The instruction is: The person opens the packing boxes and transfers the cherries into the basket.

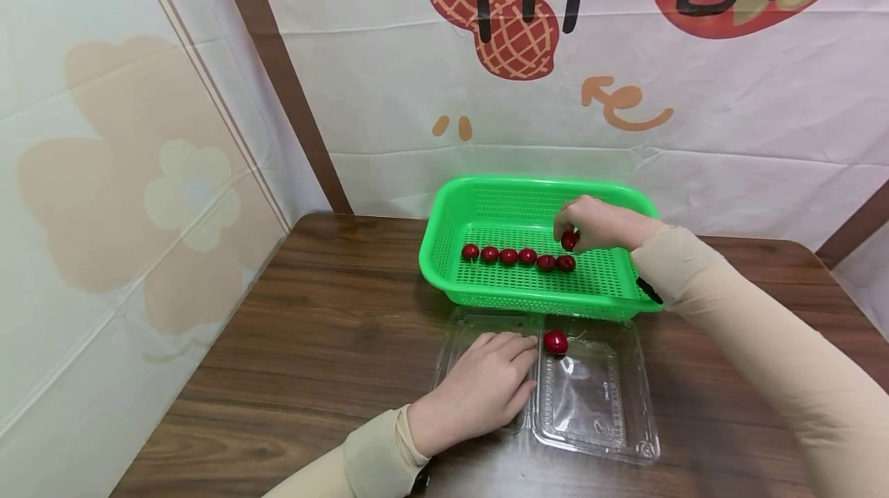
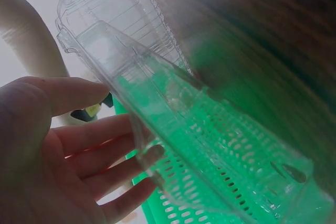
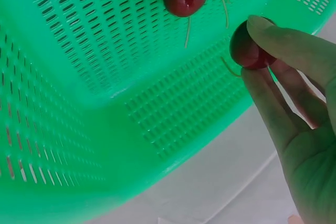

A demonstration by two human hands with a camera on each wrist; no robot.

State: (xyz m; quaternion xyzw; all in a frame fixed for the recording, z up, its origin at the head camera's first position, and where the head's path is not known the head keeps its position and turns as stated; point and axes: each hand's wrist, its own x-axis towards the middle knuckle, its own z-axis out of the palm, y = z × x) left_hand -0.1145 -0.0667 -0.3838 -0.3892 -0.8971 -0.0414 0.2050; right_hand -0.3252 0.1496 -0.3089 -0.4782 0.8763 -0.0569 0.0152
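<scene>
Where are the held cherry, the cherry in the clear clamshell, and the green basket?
held cherry [image 3: 247, 51], right wrist view, its rounded red side between the fingertips
cherry in the clear clamshell [image 1: 555, 342], head view, middle of the fruit
green basket [image 1: 444, 212], head view, left rim

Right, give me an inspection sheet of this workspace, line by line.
Surface: dark wooden table.
Job's things: green basket with six cherries in a row; open clear clamshell box in front of it, one cherry inside.
Clutter: nothing seen.
Hands: right hand over the basket, pinching a held cherry; left hand resting flat on the box's left half.
Cables: nothing seen.
Surroundings: white printed cloth backdrop, flower-patterned panel at the left.
</scene>
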